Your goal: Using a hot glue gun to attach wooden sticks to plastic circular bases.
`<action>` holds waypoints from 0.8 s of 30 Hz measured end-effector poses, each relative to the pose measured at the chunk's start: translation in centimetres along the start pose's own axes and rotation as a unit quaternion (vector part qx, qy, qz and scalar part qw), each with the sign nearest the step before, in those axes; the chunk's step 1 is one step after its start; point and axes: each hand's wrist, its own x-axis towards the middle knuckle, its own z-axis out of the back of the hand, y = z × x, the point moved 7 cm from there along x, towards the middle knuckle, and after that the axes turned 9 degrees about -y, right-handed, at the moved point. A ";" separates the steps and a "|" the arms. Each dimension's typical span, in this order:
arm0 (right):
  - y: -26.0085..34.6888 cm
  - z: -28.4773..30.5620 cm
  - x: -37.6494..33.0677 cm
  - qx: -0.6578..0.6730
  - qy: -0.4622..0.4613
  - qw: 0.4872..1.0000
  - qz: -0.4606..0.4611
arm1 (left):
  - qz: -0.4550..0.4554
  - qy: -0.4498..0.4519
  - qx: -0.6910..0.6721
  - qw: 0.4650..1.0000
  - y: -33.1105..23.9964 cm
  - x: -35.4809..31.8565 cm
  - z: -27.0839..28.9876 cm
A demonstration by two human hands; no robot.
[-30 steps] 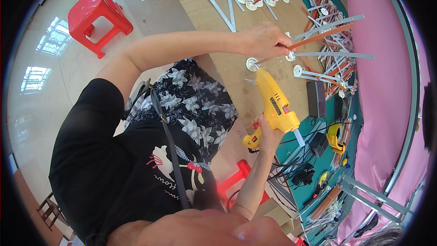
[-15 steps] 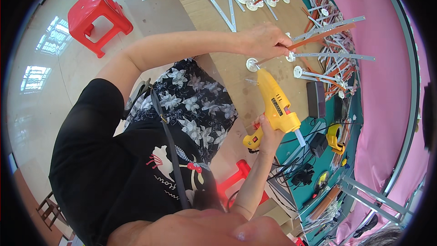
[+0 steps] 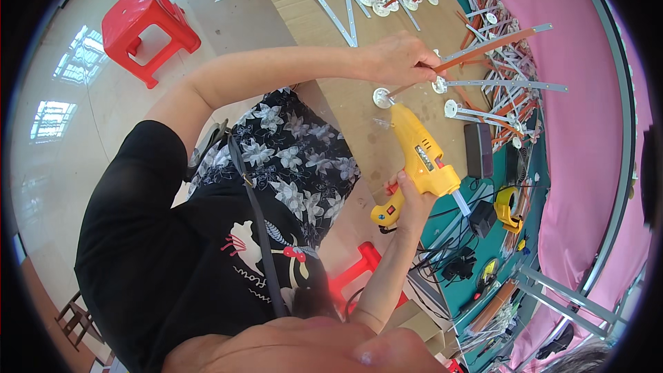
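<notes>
My left hand (image 3: 404, 59) pinches a flat orange-brown strip (image 3: 483, 46). The strip slants down to a white round disc (image 3: 382, 98) on the cardboard, and its far end stretches right over the pile. Wrapped round the handle of a yellow hot glue gun (image 3: 418, 155) is my right hand (image 3: 413, 202). The nozzle is at the disc beside the strip's lower end; whether it touches is too small to tell. A clear glue stick (image 3: 461, 202) sticks out of the gun's back. Beside my left fingers lies another white disc (image 3: 439, 85) with a grey perforated strip (image 3: 507, 85).
A cardboard sheet (image 3: 352, 93) covers part of the green table (image 3: 452, 231). Strips with white discs (image 3: 387, 7) lie at the far side, and a tangled pile (image 3: 511, 90) at right. A dark box (image 3: 478, 150), yellow tape dispenser (image 3: 507, 211), cables and a red stool (image 3: 148, 31) stand around.
The glue gun's body has swung slightly right, with its nozzle still at the disc. The orange-brown strip's far end has shifted a little upward. My left hand has barely moved.
</notes>
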 end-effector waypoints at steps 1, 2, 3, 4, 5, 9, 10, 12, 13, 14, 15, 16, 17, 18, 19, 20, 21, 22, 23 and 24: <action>0.0 0.0 0.0 0.000 -0.002 1.000 -0.001 | 0.000 -0.001 0.000 1.000 -0.2 0.0 0.2; 0.0 0.0 0.0 -0.001 -0.001 1.000 0.000 | 0.020 0.024 0.015 0.999 -0.2 0.0 0.1; 0.1 0.0 0.0 -0.002 0.001 1.000 0.006 | 0.039 0.049 0.030 0.998 0.0 0.0 -0.1; 0.2 0.0 0.0 -0.003 0.002 1.000 0.012 | 0.039 0.049 0.029 0.998 0.2 -0.1 -0.2; 0.3 0.0 0.0 -0.004 0.001 1.000 0.012 | 0.022 0.024 0.009 0.999 0.2 -0.1 -0.2; 0.7 -0.1 0.0 -0.004 0.006 1.000 -0.011 | -0.002 -0.005 -0.006 1.000 0.3 0.0 0.0; 0.7 -0.1 0.1 -0.014 0.010 1.000 -0.018 | -0.003 -0.006 -0.006 1.000 0.3 0.0 0.0; 1.0 -0.1 0.1 -0.016 0.005 1.000 -0.017 | 0.012 -0.003 -0.010 1.000 0.5 0.0 0.1; 1.1 0.0 0.1 -0.018 -0.001 1.000 -0.018 | 0.011 -0.004 -0.011 1.000 0.2 0.0 0.3; 1.1 0.0 0.2 -0.019 -0.001 1.000 -0.017 | 0.032 0.025 0.011 0.999 0.3 0.0 0.1; 1.0 0.2 0.3 -0.024 -0.002 0.999 -0.024 | 0.053 0.053 0.034 0.997 0.4 0.0 -0.1; 0.9 0.2 0.3 -0.030 -0.002 0.999 -0.032 | 0.053 0.052 0.033 0.997 0.3 -0.1 -0.1; 1.1 0.4 0.2 -0.031 -0.002 0.999 -0.031 | 0.053 0.052 0.026 0.997 0.2 -0.1 -0.1; 1.3 0.5 0.1 -0.040 -0.004 0.999 -0.035 | 0.054 0.051 0.018 0.997 0.1 -0.1 -0.1; 1.3 0.6 0.0 -0.050 -0.006 0.998 -0.039 | 0.054 0.051 0.018 0.997 0.1 -0.1 -0.2; 1.4 0.7 0.0 -0.050 -0.007 0.998 -0.038 | 0.052 0.050 0.017 0.997 0.1 -0.1 -0.2; 1.3 0.8 0.0 -0.049 -0.011 0.998 -0.046 | 0.050 0.049 0.016 0.997 0.1 -0.1 -0.3; 1.2 0.9 0.0 -0.048 -0.016 0.997 -0.054 | 0.049 0.049 0.016 0.997 0.2 -0.1 -0.2; 1.0 1.0 0.1 -0.048 -0.016 0.997 -0.053 | 0.052 0.051 0.021 0.997 0.3 -0.1 -0.2; 0.7 1.2 0.1 -0.031 -0.011 0.998 -0.049 | 0.055 0.053 0.027 0.997 0.5 -0.1 -0.2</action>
